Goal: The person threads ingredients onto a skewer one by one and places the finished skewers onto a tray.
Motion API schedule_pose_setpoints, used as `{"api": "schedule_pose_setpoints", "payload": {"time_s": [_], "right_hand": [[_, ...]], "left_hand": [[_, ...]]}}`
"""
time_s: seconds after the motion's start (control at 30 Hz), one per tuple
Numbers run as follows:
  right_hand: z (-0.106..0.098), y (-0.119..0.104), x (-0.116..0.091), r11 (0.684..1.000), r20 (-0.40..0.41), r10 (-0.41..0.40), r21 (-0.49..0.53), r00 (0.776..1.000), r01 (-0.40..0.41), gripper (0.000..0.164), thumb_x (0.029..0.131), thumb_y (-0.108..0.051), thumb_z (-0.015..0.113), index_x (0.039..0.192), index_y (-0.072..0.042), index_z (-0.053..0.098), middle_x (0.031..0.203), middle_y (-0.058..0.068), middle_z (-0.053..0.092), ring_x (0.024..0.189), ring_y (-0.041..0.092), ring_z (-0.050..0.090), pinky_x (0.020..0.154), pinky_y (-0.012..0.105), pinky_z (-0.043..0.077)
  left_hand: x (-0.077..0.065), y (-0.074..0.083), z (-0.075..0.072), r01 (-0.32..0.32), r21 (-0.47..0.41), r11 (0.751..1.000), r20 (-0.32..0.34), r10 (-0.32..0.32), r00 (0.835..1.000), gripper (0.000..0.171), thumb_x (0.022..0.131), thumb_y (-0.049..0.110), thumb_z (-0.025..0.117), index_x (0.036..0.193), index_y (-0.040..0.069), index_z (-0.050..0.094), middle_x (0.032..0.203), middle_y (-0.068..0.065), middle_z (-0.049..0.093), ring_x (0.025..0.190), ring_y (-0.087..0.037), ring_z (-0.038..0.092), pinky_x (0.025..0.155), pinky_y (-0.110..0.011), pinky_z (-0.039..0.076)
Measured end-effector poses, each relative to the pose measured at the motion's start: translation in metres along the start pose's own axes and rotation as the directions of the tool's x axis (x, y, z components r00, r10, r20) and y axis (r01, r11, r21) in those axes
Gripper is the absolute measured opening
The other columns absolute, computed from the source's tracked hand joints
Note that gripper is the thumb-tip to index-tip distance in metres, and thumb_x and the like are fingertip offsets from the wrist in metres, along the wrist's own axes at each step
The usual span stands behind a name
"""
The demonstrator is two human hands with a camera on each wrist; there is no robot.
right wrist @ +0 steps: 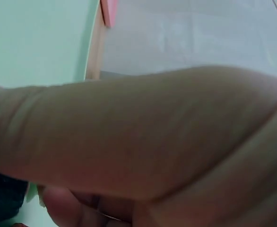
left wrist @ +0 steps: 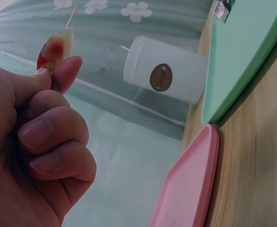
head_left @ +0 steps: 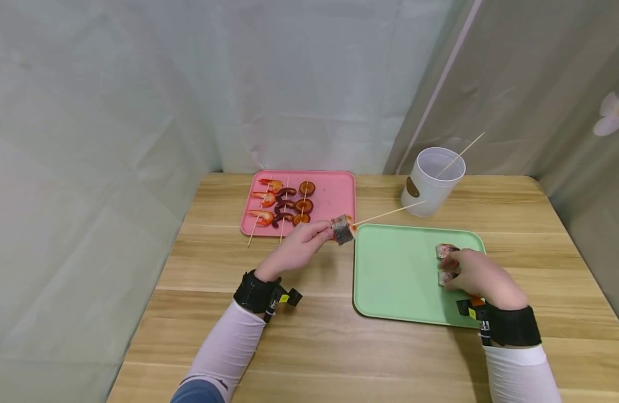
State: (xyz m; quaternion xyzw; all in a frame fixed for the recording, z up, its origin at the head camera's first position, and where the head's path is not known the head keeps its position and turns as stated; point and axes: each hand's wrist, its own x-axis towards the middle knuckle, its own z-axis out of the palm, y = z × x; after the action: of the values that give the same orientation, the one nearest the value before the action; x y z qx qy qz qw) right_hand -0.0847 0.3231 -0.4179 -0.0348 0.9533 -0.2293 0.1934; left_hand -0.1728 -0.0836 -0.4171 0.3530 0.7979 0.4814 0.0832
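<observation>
In the head view my left hand (head_left: pixel 301 245) pinches a bamboo skewer (head_left: pixel 390 213) with a grey-skinned piece of fish (head_left: pixel 343 229) on it. The skewer points right, toward the white cup. The left wrist view shows thumb and index finger meeting at the edge of the fish (left wrist: pixel 56 48), the other fingers curled. My right hand (head_left: pixel 478 274) is low over the right side of the green tray (head_left: pixel 395 274). Its bent fingers are beside a far fish piece (head_left: pixel 444 250) and a near one (head_left: pixel 445 278). Whether they grip either is unclear; the hand blocks the right wrist view.
A pink tray (head_left: pixel 334 193) at the back holds shrimp (head_left: pixel 263 217), small octopus-like pieces (head_left: pixel 284 205) and mushroom slices (head_left: pixel 304 206) on skewers. Behind the green tray stands a white cup (head_left: pixel 432 184) with a skewer (head_left: pixel 463 152) leaning in it. Curtains border the wooden table.
</observation>
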Motion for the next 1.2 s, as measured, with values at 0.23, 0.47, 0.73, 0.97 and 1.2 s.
{"api": "schedule_pose_setpoints", "payload": {"time_s": [0.23,0.47,0.73,0.97,1.2], "right_hand": [[0.001,0.001,0.003,0.999,0.015,0.048,0.006,0.999,-0.048,0.044,0.081,-0.018,0.092,0.116,0.0,0.074,0.103,0.008,0.073,0.09,0.026,0.063,0.073,0.04,0.053],[0.004,0.002,0.002,1.0,-0.015,0.003,0.015,1.0,-0.003,0.027,0.079,-0.013,0.087,0.098,-0.009,0.07,0.091,0.004,0.064,0.079,0.024,0.056,0.065,0.037,0.045],[0.003,0.004,0.0,1.0,0.006,-0.012,0.023,1.0,0.012,0.027,0.08,-0.013,0.088,0.096,-0.01,0.066,0.086,0.003,0.06,0.078,0.023,0.054,0.067,0.037,0.042],[0.0,0.005,-0.002,0.996,-0.007,-0.081,0.022,0.997,0.081,0.021,0.089,-0.017,0.086,0.101,-0.007,0.071,0.085,0.0,0.061,0.077,0.02,0.053,0.068,0.036,0.043],[-0.007,0.004,-0.004,0.976,-0.079,-0.193,0.091,0.978,0.2,0.023,0.101,-0.024,0.078,0.116,-0.006,0.076,0.095,-0.002,0.066,0.085,0.017,0.056,0.07,0.03,0.048]], "left_hand": [[0.0,-0.001,0.0,-0.007,0.005,1.0,0.001,0.007,1.0,0.025,0.116,0.017,0.049,0.11,0.008,0.072,0.071,0.006,0.041,0.06,-0.01,0.037,0.059,-0.03,0.033],[-0.001,0.0,-0.001,0.001,0.02,1.0,-0.011,0.0,1.0,0.026,0.116,0.018,0.05,0.109,0.009,0.073,0.069,0.007,0.041,0.059,-0.01,0.037,0.058,-0.03,0.033],[-0.001,0.0,-0.003,0.007,0.013,1.0,-0.016,-0.007,1.0,0.026,0.115,0.016,0.049,0.11,0.008,0.073,0.072,0.005,0.043,0.061,-0.011,0.038,0.06,-0.031,0.034],[-0.001,0.0,-0.004,0.017,0.025,1.0,-0.018,-0.017,1.0,0.026,0.116,0.017,0.049,0.112,0.008,0.073,0.072,0.005,0.045,0.062,-0.012,0.039,0.061,-0.031,0.035],[-0.001,0.0,-0.005,0.019,0.013,1.0,-0.012,-0.019,1.0,0.026,0.115,0.018,0.05,0.116,0.008,0.074,0.073,0.004,0.048,0.062,-0.013,0.039,0.06,-0.031,0.035]]}}
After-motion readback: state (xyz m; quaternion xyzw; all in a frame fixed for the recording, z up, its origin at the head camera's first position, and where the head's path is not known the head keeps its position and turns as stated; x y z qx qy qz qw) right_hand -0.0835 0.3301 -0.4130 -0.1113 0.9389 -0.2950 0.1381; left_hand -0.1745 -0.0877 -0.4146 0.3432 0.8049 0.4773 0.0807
